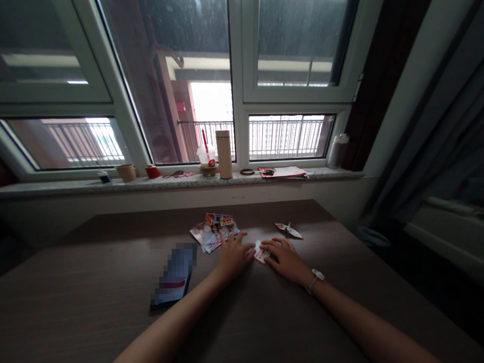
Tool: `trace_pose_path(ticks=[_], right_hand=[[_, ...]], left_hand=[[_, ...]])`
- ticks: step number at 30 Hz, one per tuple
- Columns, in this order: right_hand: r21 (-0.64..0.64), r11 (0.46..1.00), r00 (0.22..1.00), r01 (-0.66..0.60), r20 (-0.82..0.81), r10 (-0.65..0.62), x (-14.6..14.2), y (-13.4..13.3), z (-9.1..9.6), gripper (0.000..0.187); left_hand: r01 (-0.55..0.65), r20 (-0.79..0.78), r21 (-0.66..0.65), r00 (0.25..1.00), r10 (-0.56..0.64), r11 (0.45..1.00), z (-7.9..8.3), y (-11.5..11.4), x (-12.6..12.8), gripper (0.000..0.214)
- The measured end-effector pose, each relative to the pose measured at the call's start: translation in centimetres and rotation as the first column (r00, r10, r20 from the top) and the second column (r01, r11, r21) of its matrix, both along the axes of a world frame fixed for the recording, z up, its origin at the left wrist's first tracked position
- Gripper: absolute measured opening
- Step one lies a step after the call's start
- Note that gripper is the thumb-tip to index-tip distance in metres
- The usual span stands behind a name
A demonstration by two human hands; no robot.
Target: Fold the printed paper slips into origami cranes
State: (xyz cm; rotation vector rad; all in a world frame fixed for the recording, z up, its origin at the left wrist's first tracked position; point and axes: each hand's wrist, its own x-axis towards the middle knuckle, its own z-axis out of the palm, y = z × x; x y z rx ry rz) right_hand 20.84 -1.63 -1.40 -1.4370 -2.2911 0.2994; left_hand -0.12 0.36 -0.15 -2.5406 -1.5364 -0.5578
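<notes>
White paper printed in red, folded into a small flat piece (260, 253), lies on the dark brown wood-grain tabletop (242, 322) between the two hands. The left hand (236, 256) is open, its fingers loosely spread, with the thumb and nearest fingertip at the paper's left edge. The right hand (284, 258) is also open, palm down, fingers extended over the paper's upper right part and thumb at its right side; whether either one pinches the edge I cannot tell. A pale bracelet with a white-and-red piece (317, 275) circles the right wrist. Just beyond the left hand, glossy colour-printed sheets (214, 233) overlap in a fanned stack. A white folded-paper bird with reddish markings (289, 230) sits beyond the right hand, apart from it. Left of the left forearm lies a dark, flat, oblong object (174, 276), its surface blurred by pixelation.
</notes>
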Motion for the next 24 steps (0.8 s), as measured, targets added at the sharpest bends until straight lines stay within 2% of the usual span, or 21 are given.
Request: trace_pose_path(ticks=[9, 15, 24], right_hand=[[-0.036, 0.999, 0.998, 0.038, 0.058, -0.036, 0.1, 0.4, -0.1, 0.046], [-0.146, 0.981, 0.979, 0.130, 0.173, -0.104, -0.7, 1.0, 0.5, 0.059], [-0.185, 0.974, 0.974, 0.129, 0.210, -0.089, -0.8, 1.4, 1.3, 0.061]], left_hand=[[-0.032, 0.045, 0.010, 0.998, 0.032, 0.999, -1.1, 0.9, 0.4, 0.025], [-0.051, 0.049, 0.008, 0.998, 0.050, 0.999, -1.1, 1.0, 0.4, 0.024], [-0.058, 0.044, 0.011, 0.997, 0.057, 0.998, -1.1, 0.8, 0.4, 0.024]])
